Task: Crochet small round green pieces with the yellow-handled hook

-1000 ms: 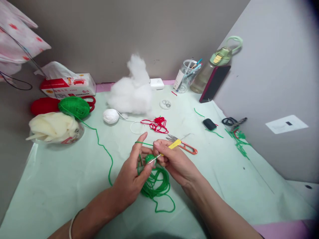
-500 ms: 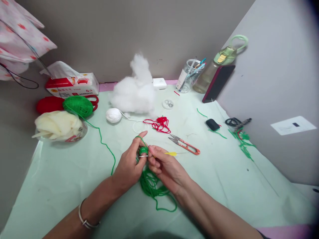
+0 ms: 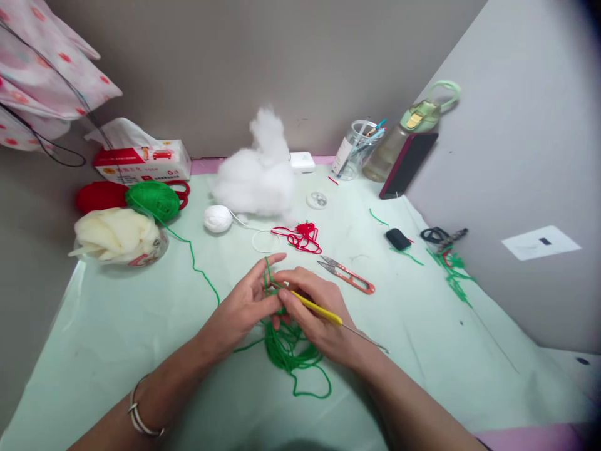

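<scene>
A yellow-handled crochet hook is gripped in my right hand, its thin metal tip pointing left into the work and its other metal end sticking out at lower right. My left hand pinches a small piece of green crochet, mostly covered by fingers. Green yarn runs over its raised forefinger. Below both hands lies a loose heap of green yarn. Another strand leads off toward the green ball of yarn at the left.
Orange thread snips, tangled red yarn, a white yarn ball and white stuffing lie beyond my hands. A tissue box stands back left; a pen jar, bottle and phone stand back right.
The crochet hook has swung round so its handle slants toward lower right over my right hand. My left forefinger is lifted with the yarn over it. The view has shifted slightly.
</scene>
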### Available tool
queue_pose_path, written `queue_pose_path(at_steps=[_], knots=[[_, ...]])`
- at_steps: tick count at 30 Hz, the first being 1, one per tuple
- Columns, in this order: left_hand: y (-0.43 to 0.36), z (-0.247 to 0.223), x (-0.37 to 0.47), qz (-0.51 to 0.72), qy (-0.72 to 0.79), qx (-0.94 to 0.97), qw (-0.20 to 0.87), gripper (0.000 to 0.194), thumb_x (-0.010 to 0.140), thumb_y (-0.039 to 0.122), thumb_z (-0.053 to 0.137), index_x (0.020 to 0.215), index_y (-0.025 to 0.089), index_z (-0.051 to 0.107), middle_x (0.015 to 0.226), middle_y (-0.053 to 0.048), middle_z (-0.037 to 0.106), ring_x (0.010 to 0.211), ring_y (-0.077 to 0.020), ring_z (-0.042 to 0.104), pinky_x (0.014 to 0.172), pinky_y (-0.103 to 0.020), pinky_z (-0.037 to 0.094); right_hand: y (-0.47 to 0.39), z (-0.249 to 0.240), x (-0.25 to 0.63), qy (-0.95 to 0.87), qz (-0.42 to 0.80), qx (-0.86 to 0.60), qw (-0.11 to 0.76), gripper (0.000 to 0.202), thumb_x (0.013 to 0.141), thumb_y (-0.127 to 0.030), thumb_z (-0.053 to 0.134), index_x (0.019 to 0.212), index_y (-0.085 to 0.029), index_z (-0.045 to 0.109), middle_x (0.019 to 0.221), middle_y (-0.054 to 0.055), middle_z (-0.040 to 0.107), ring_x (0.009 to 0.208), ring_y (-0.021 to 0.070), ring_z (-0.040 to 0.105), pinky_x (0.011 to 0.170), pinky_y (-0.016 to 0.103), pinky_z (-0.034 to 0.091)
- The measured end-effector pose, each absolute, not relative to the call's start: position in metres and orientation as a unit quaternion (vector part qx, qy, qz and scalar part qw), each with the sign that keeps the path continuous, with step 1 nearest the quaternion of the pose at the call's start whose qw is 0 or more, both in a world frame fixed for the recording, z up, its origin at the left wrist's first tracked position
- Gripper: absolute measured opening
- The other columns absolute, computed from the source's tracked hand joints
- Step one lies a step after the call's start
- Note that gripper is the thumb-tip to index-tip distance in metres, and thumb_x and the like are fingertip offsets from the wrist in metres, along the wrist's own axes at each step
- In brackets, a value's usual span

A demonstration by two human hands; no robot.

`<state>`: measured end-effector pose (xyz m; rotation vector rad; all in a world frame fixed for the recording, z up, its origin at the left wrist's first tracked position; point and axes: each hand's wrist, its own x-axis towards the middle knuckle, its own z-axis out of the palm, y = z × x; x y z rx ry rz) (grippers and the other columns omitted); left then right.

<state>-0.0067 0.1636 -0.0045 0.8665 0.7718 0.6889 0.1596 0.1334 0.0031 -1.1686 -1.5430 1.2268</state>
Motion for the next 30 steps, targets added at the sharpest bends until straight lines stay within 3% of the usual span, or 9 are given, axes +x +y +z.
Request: queue_pose_path(at_steps=[2, 4, 7, 9, 12, 15, 23, 30], knots=[[0.163, -0.004, -0.007, 0.318, 0.346, 0.37, 0.802, 0.067, 0.087, 0.029, 0.08, 0.146, 0.022, 0.049, 0.091, 0.001, 0.067, 0.072, -0.0133, 0.064, 0.06, -0.023, 0.053, 0.135, 0.004, 0.164, -0.656, 0.411, -0.479, 0.413, 0.018, 0.1, -0.028, 0.059, 0.111, -0.028, 0.074, 0.092, 0.001, 0.066, 0.062, 0.0114, 0.064, 0.059, 0.028, 0.054], [0.162, -0.002, -0.008, 0.327, 0.348, 0.34, 0.81, 0.063, 0.087, 0.027, 0.08, 0.144, 0.024, 0.053, 0.101, -0.001, 0.07, 0.076, -0.0129, 0.065, 0.062, -0.023, 0.053, 0.137, 0.005, 0.167, -0.675, 0.372, -0.472, 0.427, 0.019, 0.098, -0.029, 0.064, 0.113, -0.03, 0.075, 0.094, 0.002, 0.067, 0.077, 0.0166, 0.069, 0.07, 0.032, 0.059], [0.161, 0.004, -0.01, 0.341, 0.359, 0.306, 0.813, 0.062, 0.085, 0.024, 0.081, 0.143, 0.024, 0.057, 0.111, -0.003, 0.072, 0.09, -0.0155, 0.068, 0.071, -0.023, 0.055, 0.142, 0.005, 0.17, -0.717, 0.358, -0.422, 0.424, 0.036, 0.094, -0.032, 0.073, 0.129, -0.034, 0.07, 0.116, 0.004, 0.074, 0.111, 0.0249, 0.069, 0.097, 0.041, 0.059], [0.159, 0.007, -0.009, 0.349, 0.374, 0.285, 0.811, 0.063, 0.085, 0.023, 0.079, 0.144, 0.022, 0.056, 0.115, -0.005, 0.073, 0.102, -0.0191, 0.069, 0.078, -0.025, 0.056, 0.144, 0.001, 0.169, -0.744, 0.355, -0.386, 0.413, 0.05, 0.093, -0.034, 0.076, 0.141, -0.035, 0.062, 0.129, 0.004, 0.073, 0.122, 0.0255, 0.066, 0.106, 0.043, 0.056], [0.156, 0.008, -0.005, 0.366, 0.395, 0.256, 0.802, 0.06, 0.088, 0.022, 0.076, 0.144, 0.021, 0.056, 0.121, -0.007, 0.074, 0.111, -0.0215, 0.068, 0.085, -0.027, 0.056, 0.144, -0.003, 0.167, -0.75, 0.344, -0.369, 0.427, 0.051, 0.096, -0.031, 0.073, 0.145, -0.032, 0.059, 0.132, 0.005, 0.073, 0.124, 0.0241, 0.065, 0.108, 0.043, 0.055], [0.155, 0.008, -0.004, 0.368, 0.401, 0.249, 0.801, 0.056, 0.088, 0.026, 0.077, 0.141, 0.022, 0.06, 0.127, -0.008, 0.073, 0.113, -0.0212, 0.068, 0.089, -0.028, 0.055, 0.143, 0.0, 0.168, -0.723, 0.382, -0.386, 0.428, 0.041, 0.097, -0.031, 0.07, 0.138, -0.033, 0.067, 0.127, 0.005, 0.075, 0.124, 0.0248, 0.066, 0.108, 0.042, 0.055], [0.165, 0.01, -0.023, 0.283, 0.322, 0.32, 0.845, 0.053, 0.09, 0.033, 0.076, 0.141, 0.029, 0.064, 0.145, -0.007, 0.067, 0.129, -0.0281, 0.063, 0.099, -0.035, 0.053, 0.144, 0.021, 0.178, -0.621, 0.546, -0.401, 0.393, 0.032, 0.088, -0.027, 0.079, 0.118, -0.039, 0.08, 0.123, -0.001, 0.077, 0.129, 0.0284, 0.065, 0.111, 0.042, 0.053], [0.166, -0.008, -0.02, 0.249, 0.258, 0.398, 0.845, 0.061, 0.089, 0.024, 0.078, 0.146, 0.027, 0.058, 0.15, -0.008, 0.064, 0.139, -0.0284, 0.058, 0.111, -0.038, 0.047, 0.148, 0.026, 0.184, -0.672, 0.584, -0.34, 0.302, 0.032, 0.095, -0.028, 0.071, 0.126, -0.032, 0.076, 0.125, 0.005, 0.076, 0.128, 0.0275, 0.063, 0.113, 0.048, 0.049]])
